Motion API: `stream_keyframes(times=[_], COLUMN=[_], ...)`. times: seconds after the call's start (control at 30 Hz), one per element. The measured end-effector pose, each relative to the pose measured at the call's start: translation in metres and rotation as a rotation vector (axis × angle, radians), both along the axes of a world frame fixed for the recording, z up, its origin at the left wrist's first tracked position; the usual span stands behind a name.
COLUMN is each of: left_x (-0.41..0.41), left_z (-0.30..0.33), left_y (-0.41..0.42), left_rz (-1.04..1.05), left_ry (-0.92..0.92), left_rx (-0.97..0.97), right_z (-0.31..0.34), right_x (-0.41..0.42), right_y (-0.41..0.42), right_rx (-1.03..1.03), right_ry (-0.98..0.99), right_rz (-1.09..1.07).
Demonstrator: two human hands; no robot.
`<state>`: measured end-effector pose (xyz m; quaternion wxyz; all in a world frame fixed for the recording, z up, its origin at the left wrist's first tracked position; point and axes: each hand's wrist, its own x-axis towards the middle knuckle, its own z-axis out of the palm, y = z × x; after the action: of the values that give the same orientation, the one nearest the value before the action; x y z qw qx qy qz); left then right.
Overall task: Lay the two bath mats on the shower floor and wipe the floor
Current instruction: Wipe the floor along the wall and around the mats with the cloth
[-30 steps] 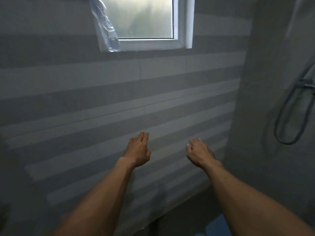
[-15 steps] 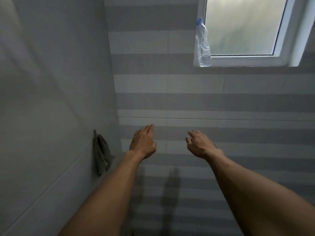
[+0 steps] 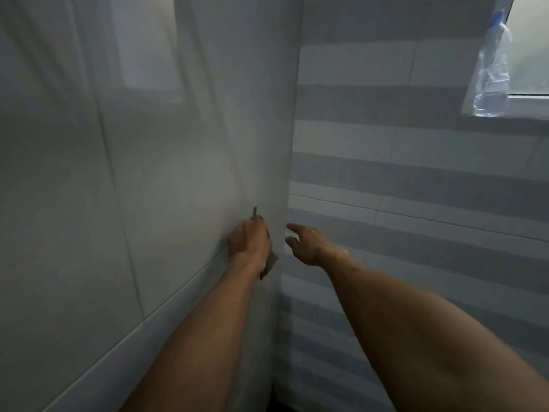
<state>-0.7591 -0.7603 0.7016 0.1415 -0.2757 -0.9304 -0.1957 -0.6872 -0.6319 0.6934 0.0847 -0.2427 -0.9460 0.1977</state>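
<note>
Since half a second ago, both arms have swung left toward the corner, and my left hand (image 3: 249, 242) has reached the grey cloth (image 3: 269, 263) that hung free on the left wall (image 3: 118, 203) then. Now my fingers are curled shut around the cloth, pressing it against the tile near the corner; only a scrap of it shows below my palm, and a thin sliver of what may be its hook or tag (image 3: 254, 212) pokes up above my knuckles. My right hand (image 3: 309, 245) hovers just beside it, fingers loosely spread and holding nothing, close to the striped far wall (image 3: 416, 233).

This cloth is, I judge, what I need for wiping the floor. It looks soft and limp, light, likely to bunch and trail, so a full fistful near the top is the sensible hold, lifting up and off whatever it hangs from rather than tugging outward. Neither bath mat nor the shower floor is in view from here.

Far right, a clear plastic bottle (image 3: 490, 69) with a blue cap stands on the window ledge (image 3: 528, 98), well apart from my hands. Nothing blocks the cloth; only the tight corner crowds my right hand.
</note>
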Motion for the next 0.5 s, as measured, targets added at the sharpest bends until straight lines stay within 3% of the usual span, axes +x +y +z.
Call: stream_keyframes(times=[0.3, 0.5], left_x=[-0.020, -0.027], left_z=[-0.002, 0.029], left_y=[0.023, 0.032], left_rz=[0.017, -0.011], left_ry=[0.003, 0.071], left_rx=[0.015, -0.185], right_z=[-0.016, -0.014], right_x=[-0.064, -0.061], right_y=[-0.007, 0.008], right_rx=[-0.260, -0.363], right_ry=[0.164, 0.191], right_rz=[0.021, 0.006])
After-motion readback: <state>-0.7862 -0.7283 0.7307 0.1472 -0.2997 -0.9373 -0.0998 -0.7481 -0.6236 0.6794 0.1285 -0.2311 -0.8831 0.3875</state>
